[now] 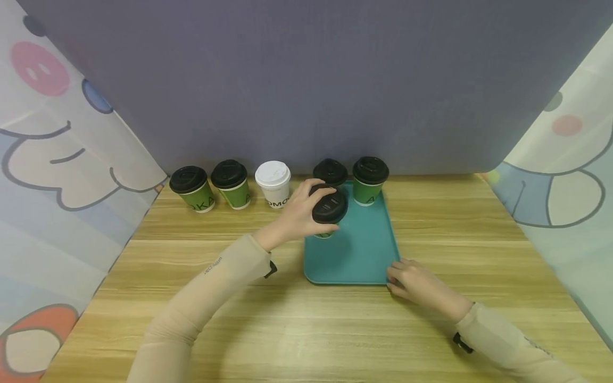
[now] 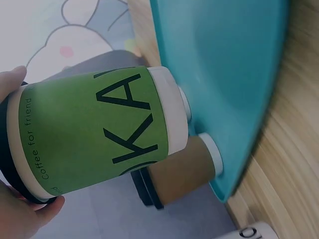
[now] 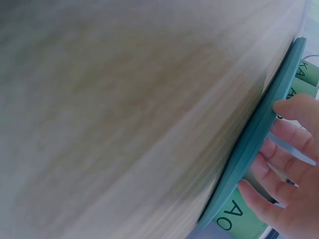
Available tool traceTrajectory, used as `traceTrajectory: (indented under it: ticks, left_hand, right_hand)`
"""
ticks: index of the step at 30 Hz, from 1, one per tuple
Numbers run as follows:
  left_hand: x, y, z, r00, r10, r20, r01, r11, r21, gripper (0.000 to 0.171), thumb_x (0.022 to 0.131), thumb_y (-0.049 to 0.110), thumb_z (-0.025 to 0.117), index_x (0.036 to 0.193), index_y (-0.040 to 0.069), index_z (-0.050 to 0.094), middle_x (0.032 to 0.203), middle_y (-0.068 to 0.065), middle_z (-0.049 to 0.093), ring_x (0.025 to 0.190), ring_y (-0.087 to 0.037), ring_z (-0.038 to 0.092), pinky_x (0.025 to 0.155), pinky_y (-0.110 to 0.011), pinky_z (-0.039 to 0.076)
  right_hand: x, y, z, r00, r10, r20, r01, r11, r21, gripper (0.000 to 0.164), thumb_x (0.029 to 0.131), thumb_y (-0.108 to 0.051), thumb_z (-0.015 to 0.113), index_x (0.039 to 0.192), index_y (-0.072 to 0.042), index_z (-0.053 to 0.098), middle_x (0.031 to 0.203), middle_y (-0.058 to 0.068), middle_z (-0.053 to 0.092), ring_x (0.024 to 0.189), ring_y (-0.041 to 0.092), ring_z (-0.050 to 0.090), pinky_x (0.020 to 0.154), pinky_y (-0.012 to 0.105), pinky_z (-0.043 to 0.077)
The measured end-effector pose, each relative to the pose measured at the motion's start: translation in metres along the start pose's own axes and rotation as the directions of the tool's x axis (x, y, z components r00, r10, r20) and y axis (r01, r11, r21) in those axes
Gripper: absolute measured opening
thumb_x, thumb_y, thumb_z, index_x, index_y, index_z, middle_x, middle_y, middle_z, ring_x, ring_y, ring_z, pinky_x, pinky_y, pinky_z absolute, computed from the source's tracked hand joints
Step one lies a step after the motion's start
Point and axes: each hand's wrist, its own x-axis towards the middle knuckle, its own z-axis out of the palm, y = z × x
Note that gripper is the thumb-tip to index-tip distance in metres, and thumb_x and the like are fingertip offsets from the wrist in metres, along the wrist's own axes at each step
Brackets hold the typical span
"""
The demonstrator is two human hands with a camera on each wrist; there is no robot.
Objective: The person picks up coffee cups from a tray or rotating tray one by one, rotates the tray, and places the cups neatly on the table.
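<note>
My left hand [image 1: 301,213] grips a green paper coffee cup [image 2: 99,129] by its black lid [image 1: 330,205], fingers and thumb spread around the rim. The cup is over the left part of a teal tray [image 1: 354,250]; whether its base touches the tray I cannot tell. At the tray's near right corner, my right hand [image 1: 419,282] holds the rim with bent fingers [image 3: 294,134]. Behind the gripped cup, two more black-lidded cups stand at the tray's far end, one on the left [image 1: 330,171] and one on the right [image 1: 369,181].
Left of the tray, a white-lidded white cup [image 1: 274,183] and two green black-lidded cups, one nearer [image 1: 231,183] and one farther left [image 1: 192,189], stand in a row on the wooden table [image 1: 287,330]. A grey panel [image 1: 311,85] rises behind them.
</note>
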Motion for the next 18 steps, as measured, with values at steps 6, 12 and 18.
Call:
traceTrajectory:
  ticks: [6, 12, 18]
  left_hand:
    - [-0.015, -0.010, -0.014, 0.999, -0.040, -0.001, 0.040, 0.999, -0.019, 0.071, 0.060, 0.035, 0.080, 0.119, 0.009, 0.051, 0.123, -0.018, 0.037, 0.112, -0.029, 0.038, 0.089, -0.042, 0.037]
    - [-0.031, -0.019, -0.029, 0.995, -0.095, -0.002, 0.095, 0.995, -0.013, 0.071, 0.062, 0.034, 0.079, 0.121, 0.010, 0.049, 0.124, -0.017, 0.035, 0.111, -0.030, 0.038, 0.088, -0.045, 0.037]
    - [-0.045, -0.030, -0.042, 0.991, -0.124, -0.044, 0.126, 0.992, 0.028, 0.071, 0.060, 0.032, 0.081, 0.119, 0.009, 0.050, 0.123, -0.020, 0.037, 0.112, -0.032, 0.037, 0.090, -0.046, 0.034]
  right_hand:
    - [0.000, 0.000, 0.000, 1.000, 0.001, -0.002, -0.001, 1.000, 0.006, 0.025, 0.070, -0.013, 0.072, 0.067, -0.016, 0.047, 0.064, -0.013, 0.041, 0.059, 0.003, 0.035, 0.056, 0.025, 0.037]
    - [0.000, -0.001, 0.000, 1.000, 0.012, 0.004, -0.012, 1.000, -0.005, 0.025, 0.070, -0.013, 0.072, 0.067, -0.017, 0.047, 0.065, -0.012, 0.041, 0.060, 0.004, 0.037, 0.062, 0.031, 0.044]
    - [0.000, -0.002, 0.000, 1.000, 0.013, 0.011, -0.013, 1.000, 0.004, 0.024, 0.070, -0.013, 0.071, 0.068, -0.016, 0.048, 0.065, -0.012, 0.042, 0.061, 0.004, 0.038, 0.060, 0.030, 0.044]
